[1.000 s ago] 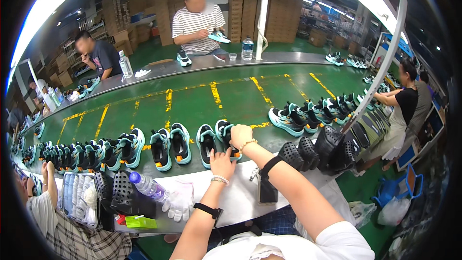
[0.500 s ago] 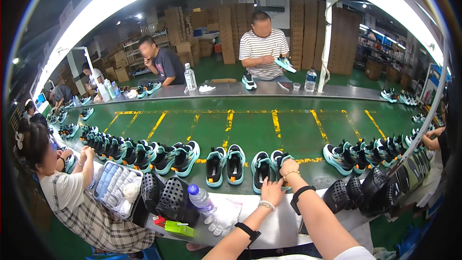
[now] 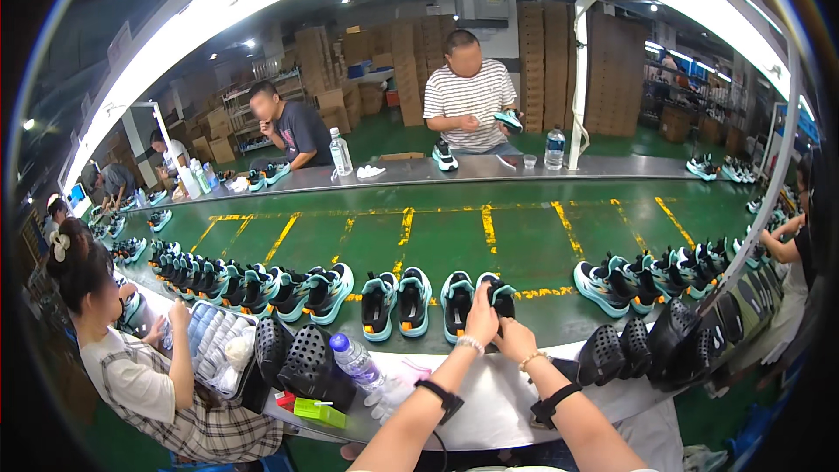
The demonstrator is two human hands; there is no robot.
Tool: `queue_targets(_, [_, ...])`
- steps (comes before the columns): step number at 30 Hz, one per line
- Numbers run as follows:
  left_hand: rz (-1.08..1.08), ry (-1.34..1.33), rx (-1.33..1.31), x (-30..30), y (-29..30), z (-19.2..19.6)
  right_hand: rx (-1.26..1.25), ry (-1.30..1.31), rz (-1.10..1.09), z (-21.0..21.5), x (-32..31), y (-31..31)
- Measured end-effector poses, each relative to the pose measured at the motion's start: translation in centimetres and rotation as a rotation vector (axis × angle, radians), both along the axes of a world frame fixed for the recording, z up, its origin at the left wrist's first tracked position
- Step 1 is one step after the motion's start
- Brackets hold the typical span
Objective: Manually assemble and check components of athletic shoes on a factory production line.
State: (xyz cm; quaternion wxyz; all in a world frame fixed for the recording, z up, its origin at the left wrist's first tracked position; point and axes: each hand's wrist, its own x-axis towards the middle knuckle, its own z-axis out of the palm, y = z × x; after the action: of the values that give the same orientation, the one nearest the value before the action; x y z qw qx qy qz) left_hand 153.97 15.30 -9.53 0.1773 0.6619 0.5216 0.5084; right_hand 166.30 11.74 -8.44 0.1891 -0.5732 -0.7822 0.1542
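While I watched from across the room, the person in white bent both arms over one teal-and-black shoe, which stood upright on the green surface at the edge nearest them, just beside its mate. The left hand lay along the left side of that shoe, its fingers reaching up by the collar; whether its grip was clamped on the upper or merely resting there, I could not tell. The right hand was bent at the near end of the same shoe, its fingertips hidden, so I could not tell whether that grip was apart or together. Each forearm wore a black band, and each wrist a beaded bracelet.

Another pair of the same shoes stood to the left, with a tight row of them beyond it. A second row stood well apart to the right. On the metal bench, left of the arms, were a purple-capped bottle, black perforated clogs and a bright green box; more black clogs stood to the right. Across the way, a person in stripes held a similar shoe.
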Motion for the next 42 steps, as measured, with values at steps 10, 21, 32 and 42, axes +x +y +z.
queue_targets(10, [-0.226, 0.337, -0.409, -1.3, 7.2, -0.1, -0.019, 0.162, -0.014, -0.8, -0.1, -0.3])
queue_targets(21, [0.003, 0.590, -0.431, 0.6, 5.9, 0.3, -0.038, 0.109, -0.004, -0.9, 0.3, -1.2])
queue_targets(32, [0.142, 0.639, -0.450, -0.4, 6.3, -1.0, -0.034, 0.676, 0.122, 1.4, 4.2, -3.8])
queue_targets(42, [-0.168, -0.066, 0.271, 8.7, -8.8, 13.4, -0.312, 1.130, -0.072, 9.5, 19.4, -14.1])
